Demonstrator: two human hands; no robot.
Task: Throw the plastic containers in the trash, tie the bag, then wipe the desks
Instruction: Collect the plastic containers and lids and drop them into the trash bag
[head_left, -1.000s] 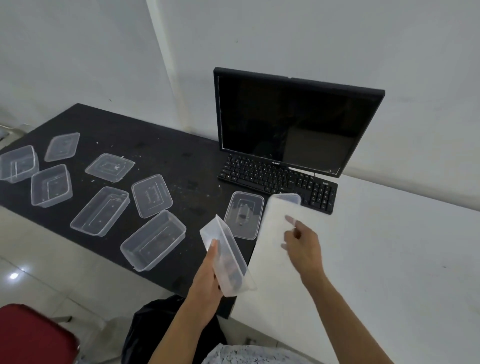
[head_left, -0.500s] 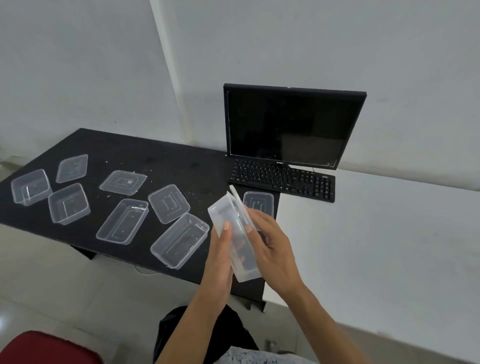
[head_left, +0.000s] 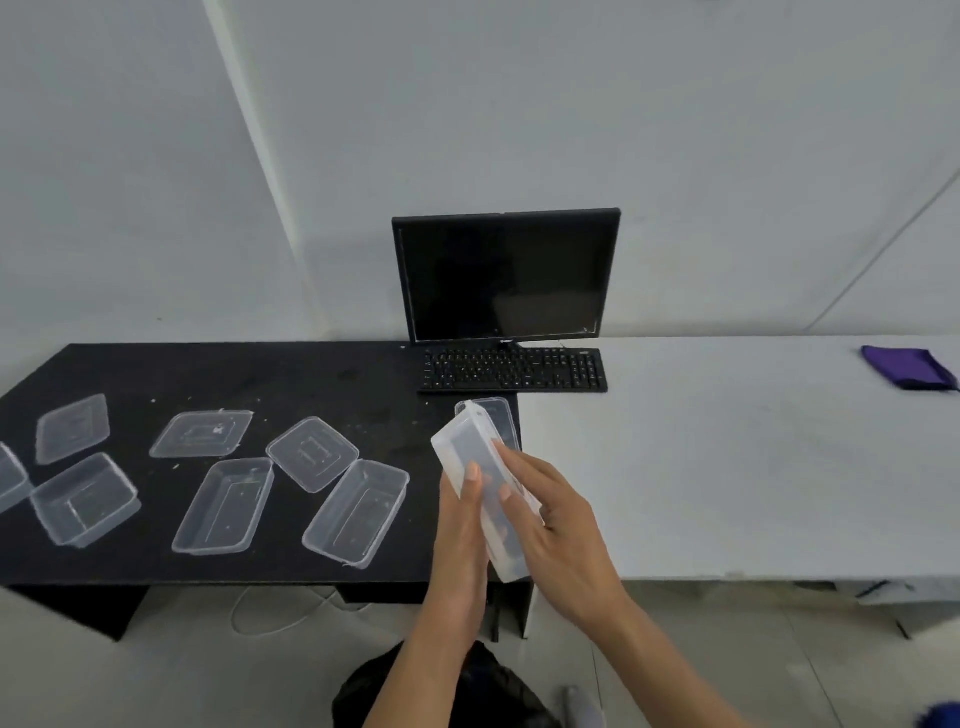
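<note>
Left of our fingers, loose containers (head_left: 358, 512) lie scattered on the black desk (head_left: 260, 374). The clear tub (head_left: 467, 441) stands on edge between our hands, its long axis running away from us and leaning left. Our left hand (head_left: 462, 525) grips its left wall with the fingers pressed together, and our right hand (head_left: 561, 519) curls over its right wall. Beyond the fingertips lie a lid (head_left: 501, 415) and a keyboard (head_left: 514, 370). To the right, a purple cloth (head_left: 906, 366) lies well apart on the white desk (head_left: 727, 467).

Left desk (head_left: 260, 374): containers (head_left: 223, 506) and lids (head_left: 311, 453) scattered across it. Keyboard (head_left: 514, 370) straddles the seam with the right desk (head_left: 727, 467), monitor (head_left: 506, 275) behind it. Right desk: cloth (head_left: 906, 366) at far right. Floor, before the desks: bag (head_left: 498, 691).
</note>
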